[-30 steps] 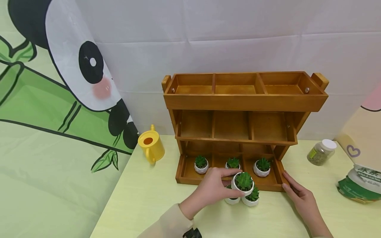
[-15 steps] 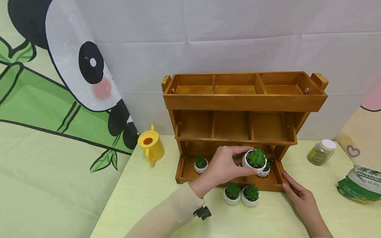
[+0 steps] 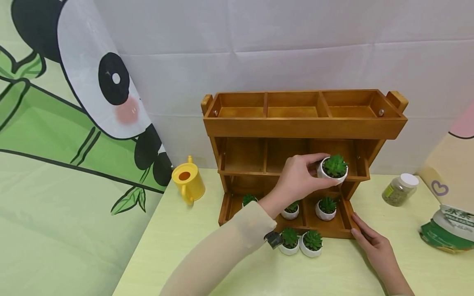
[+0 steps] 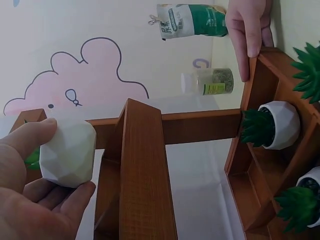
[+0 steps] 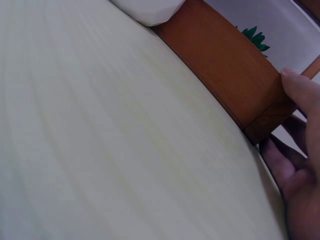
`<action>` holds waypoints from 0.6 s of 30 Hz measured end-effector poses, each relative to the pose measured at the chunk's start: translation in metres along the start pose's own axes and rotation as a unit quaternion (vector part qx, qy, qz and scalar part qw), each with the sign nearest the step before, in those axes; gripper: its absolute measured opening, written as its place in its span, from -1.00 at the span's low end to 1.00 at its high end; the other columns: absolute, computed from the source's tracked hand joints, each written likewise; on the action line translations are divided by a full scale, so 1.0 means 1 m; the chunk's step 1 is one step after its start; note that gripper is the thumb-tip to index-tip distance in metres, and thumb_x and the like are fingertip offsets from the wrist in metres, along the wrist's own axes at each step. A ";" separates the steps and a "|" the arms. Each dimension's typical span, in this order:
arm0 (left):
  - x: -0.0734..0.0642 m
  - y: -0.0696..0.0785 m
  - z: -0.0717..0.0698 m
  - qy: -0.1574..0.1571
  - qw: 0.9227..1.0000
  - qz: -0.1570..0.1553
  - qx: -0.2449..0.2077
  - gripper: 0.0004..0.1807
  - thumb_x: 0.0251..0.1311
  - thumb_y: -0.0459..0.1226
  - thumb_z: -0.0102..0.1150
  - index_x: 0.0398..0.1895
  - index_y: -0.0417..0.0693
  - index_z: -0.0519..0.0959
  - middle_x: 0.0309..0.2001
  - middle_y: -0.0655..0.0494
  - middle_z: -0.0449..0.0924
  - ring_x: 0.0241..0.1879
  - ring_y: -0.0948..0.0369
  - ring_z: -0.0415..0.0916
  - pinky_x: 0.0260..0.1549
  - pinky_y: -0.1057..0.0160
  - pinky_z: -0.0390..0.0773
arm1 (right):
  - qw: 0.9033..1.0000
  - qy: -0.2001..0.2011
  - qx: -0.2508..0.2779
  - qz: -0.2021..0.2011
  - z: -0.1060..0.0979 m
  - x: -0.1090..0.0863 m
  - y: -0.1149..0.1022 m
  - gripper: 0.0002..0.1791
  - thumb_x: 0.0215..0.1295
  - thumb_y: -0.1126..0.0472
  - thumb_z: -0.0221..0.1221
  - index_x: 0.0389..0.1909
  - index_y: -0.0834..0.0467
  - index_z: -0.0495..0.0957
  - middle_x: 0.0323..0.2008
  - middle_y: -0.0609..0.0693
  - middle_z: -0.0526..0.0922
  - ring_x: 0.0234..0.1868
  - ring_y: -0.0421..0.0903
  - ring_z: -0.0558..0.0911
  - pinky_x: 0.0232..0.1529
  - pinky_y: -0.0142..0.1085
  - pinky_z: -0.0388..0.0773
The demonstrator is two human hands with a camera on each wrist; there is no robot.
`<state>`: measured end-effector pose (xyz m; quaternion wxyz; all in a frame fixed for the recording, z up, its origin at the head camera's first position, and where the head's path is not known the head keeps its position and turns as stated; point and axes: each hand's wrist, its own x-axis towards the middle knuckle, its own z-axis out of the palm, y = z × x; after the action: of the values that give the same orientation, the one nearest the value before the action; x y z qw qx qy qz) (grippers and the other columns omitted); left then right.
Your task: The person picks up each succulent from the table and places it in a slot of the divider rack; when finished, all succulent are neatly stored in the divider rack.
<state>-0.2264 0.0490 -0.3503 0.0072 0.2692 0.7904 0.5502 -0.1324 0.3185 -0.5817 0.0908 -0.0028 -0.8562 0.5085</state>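
Note:
In the head view my left hand [image 3: 301, 176] pinches the white pot of a small succulent [image 3: 335, 166], thumb on the near side and fingers behind. It is raised before the right compartment of the middle tier of a brown wooden shelf [image 3: 292, 127]. The left wrist view shows the faceted pot [image 4: 70, 152] between thumb and fingers. My right hand [image 3: 375, 246] holds the front right corner of the bottom tier, its thumb [image 5: 300, 90] against the wood. More potted succulents stand in the bottom tier, one [image 3: 326, 208] in its right compartment. Two others [image 3: 312, 243] stand on the table in front.
A yellow watering can [image 3: 188, 183] stands left of the shelf. To the right are a white-capped jar [image 3: 400, 190] and a green and white bag [image 3: 448, 228]. The shelf's top tier has three compartments, with a wall cloth [image 3: 296, 45] behind.
My left hand has lifted the potted succulent up and to the right, from above the two table pots past the bottom tier to the middle tier. The right hand has stayed at the corner.

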 end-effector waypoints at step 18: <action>0.051 -0.003 0.042 0.011 0.984 -0.004 0.178 -0.41 0.11 -0.10 0.59 0.22 0.03 0.63 0.03 0.31 0.66 -0.08 0.46 0.54 -0.12 0.62 0.48 | 1.000 0.001 0.014 -0.009 0.000 -0.001 -0.002 -0.44 0.59 0.10 0.17 0.54 0.04 0.38 0.45 -0.17 0.40 0.26 -0.69 0.31 0.08 -0.76 0.34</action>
<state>-0.2583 0.1065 -0.3555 -0.0471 0.2572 0.8767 0.4037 -0.1314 0.3173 -0.5797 0.0966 0.0055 -0.8488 0.5198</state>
